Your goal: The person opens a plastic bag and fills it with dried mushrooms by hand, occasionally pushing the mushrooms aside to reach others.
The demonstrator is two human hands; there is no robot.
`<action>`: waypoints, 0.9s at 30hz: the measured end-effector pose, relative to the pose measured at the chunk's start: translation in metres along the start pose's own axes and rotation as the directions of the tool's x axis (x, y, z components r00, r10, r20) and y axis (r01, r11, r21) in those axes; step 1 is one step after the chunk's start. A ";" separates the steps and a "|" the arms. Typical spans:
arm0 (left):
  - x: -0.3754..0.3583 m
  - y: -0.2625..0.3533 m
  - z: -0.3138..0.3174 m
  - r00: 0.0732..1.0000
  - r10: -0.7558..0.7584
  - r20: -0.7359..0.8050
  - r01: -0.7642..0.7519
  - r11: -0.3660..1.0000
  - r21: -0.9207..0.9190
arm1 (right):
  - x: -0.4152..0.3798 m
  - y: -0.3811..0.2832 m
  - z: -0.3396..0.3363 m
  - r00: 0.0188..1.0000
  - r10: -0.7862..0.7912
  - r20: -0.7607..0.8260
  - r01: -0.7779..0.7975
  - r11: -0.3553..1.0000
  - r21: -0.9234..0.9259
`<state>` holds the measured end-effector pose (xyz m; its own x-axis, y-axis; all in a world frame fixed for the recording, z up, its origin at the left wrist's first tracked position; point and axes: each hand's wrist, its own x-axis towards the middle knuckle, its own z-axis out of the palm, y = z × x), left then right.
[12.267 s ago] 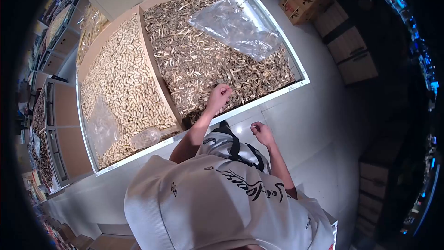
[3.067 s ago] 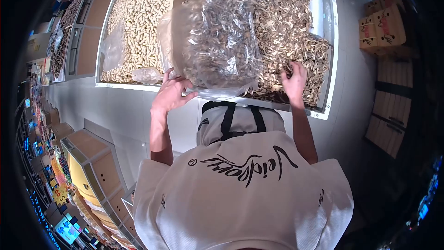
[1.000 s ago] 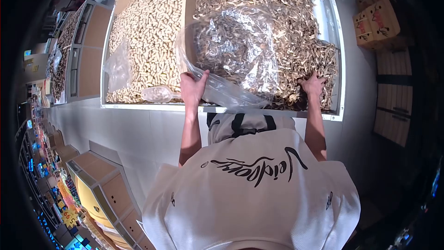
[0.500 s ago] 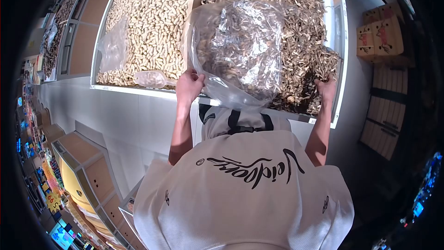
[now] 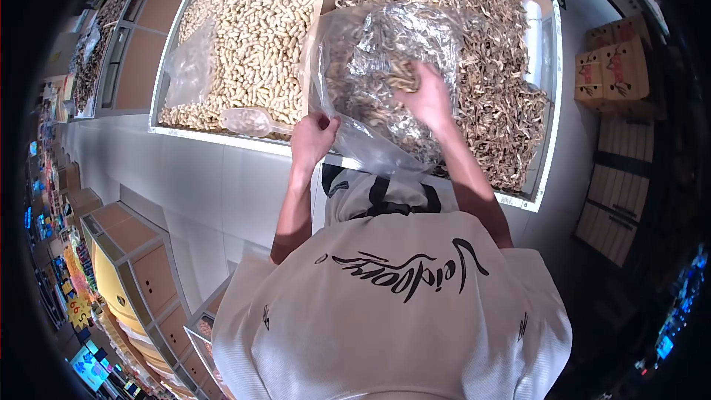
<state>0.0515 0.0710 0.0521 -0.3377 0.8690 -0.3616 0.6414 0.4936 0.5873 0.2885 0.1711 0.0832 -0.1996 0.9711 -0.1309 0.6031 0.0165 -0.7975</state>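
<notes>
My left hand [image 5: 315, 141] pinches the near-left edge of a large clear plastic bag [image 5: 381, 144], at the front rim of the display bin. The bag lies over a heap of dried brown strips [image 5: 496, 96] that look like dried mushrooms, with more of them showing inside it. Over the middle of the bag, my right hand [image 5: 431, 100] is closed around a small bunch of dried mushrooms [image 5: 404, 78]. Just left of my left hand, a clear plastic scoop [image 5: 248, 122] rests on unshelled peanuts [image 5: 259, 37].
A wooden divider [image 5: 320, 22] separates peanuts from dried mushrooms. Another clear plastic sheet [image 5: 191, 67] lies on the peanuts' left side. A white roll [image 5: 533, 41] sits along the bin's right wall. Cardboard cartons [image 5: 618, 67] are stacked on the right, beyond the aisle.
My right hand has moved from the bin's right front corner leftward to above the bag, now carrying some dried mushrooms. My left hand still grips the bag's edge.
</notes>
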 end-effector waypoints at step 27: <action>-0.003 -0.005 0.000 0.992 0.104 -0.075 -0.108 0.993 -0.045 | -0.062 0.270 -0.121 0.820 0.295 -0.490 -0.483 0.817 -0.316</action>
<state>0.0491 0.0665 0.0505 -0.3197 0.9157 -0.2435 0.6421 0.3983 0.6551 0.5568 0.1441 -0.0525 0.3933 0.9178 -0.0540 0.8328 -0.3806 -0.4020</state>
